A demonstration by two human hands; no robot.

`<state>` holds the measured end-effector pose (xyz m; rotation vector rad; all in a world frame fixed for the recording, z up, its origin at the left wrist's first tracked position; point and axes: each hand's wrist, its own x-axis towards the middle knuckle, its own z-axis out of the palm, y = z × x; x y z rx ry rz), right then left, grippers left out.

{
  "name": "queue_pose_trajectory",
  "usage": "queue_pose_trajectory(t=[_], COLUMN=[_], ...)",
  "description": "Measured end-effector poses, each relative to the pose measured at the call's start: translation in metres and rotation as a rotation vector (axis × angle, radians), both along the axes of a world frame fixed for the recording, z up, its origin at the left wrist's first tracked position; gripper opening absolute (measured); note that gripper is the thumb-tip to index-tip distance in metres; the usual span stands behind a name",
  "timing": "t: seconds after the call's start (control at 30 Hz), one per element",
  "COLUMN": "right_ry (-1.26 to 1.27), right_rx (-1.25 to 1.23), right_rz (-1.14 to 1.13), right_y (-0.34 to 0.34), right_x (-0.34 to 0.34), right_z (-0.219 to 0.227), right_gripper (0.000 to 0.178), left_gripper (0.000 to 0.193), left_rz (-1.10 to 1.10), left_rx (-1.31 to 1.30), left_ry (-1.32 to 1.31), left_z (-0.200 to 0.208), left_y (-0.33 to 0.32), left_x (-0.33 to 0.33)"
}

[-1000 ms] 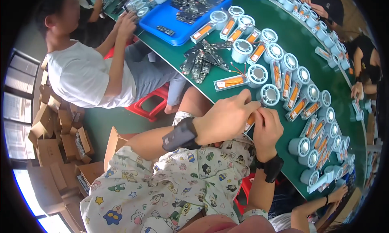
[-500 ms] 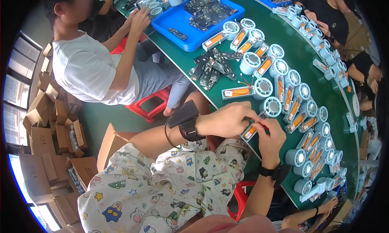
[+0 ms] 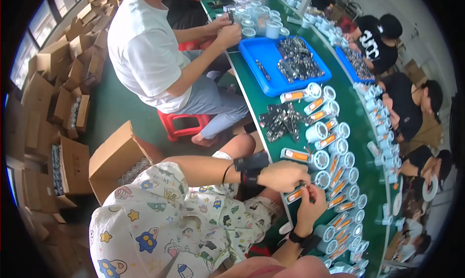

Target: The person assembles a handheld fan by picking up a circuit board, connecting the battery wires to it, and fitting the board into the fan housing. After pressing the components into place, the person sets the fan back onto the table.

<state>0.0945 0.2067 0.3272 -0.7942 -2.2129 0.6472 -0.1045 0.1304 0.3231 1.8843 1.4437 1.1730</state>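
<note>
My left hand point(image 3: 285, 176) and my right hand point(image 3: 311, 206) meet at the table's near edge, fingertips pinched close together. What sits between them is too small to make out; a small dark bit shows there. Just beneath the fingers lies a light-blue handle housing point(image 3: 294, 196) with an orange battery in it, partly covered by my hands. The round light-blue head point(image 3: 320, 177) of a unit lies right beside them. Another unit with an orange battery point(image 3: 296, 155) and a round head point(image 3: 319, 160) rests just beyond my left hand. Black bands circle both wrists.
Rows of similar units point(image 3: 339, 181) line the green table point(image 3: 247, 67). A pile of dark circuit boards point(image 3: 281, 121) lies beyond, then a blue tray point(image 3: 271, 88) of boards. A person in white point(image 3: 145, 55) sits at left on a red stool point(image 3: 181, 125). Cardboard boxes point(image 3: 114, 157) stand on the floor.
The whole view has shifted, bringing more of the table's far end and the people across it into sight. My hands stay pinched together over the same housing.
</note>
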Motion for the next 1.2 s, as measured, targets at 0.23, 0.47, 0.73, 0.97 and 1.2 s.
queue_pose_trajectory(t=[0.23, 0.47, 0.73, 0.97, 1.2], right_ry=[-0.088, -0.163, -0.171, -0.179, 0.058], right_rx=[-0.033, -0.006, 0.045, 0.098, -0.448], right_rz=[0.047, 0.078, 0.08, 0.095, -0.135], right_y=[-0.002, 0.004, -0.004, 0.005, -0.025], right_x=[-0.001, -0.005, -0.011, -0.01, 0.007], right_z=[0.011, 0.018, 0.034, 0.034, 0.031], right_gripper=[0.019, 0.02, 0.019, 0.021, 0.023], left_gripper=[0.033, 0.027, 0.028, 0.025, 0.029], left_rz=[0.149, 0.143, 0.182, 0.2, 0.157], left_rx=[0.104, 0.09, 0.123, 0.145, -0.018], left_ry=[0.049, 0.078, 0.116, 0.044, -0.222], left_z=[-0.002, -0.001, -0.007, 0.0, 0.0], left_y=[-0.01, -0.009, -0.011, -0.011, -0.015], left_x=[0.012, 0.011, 0.014, 0.012, 0.002])
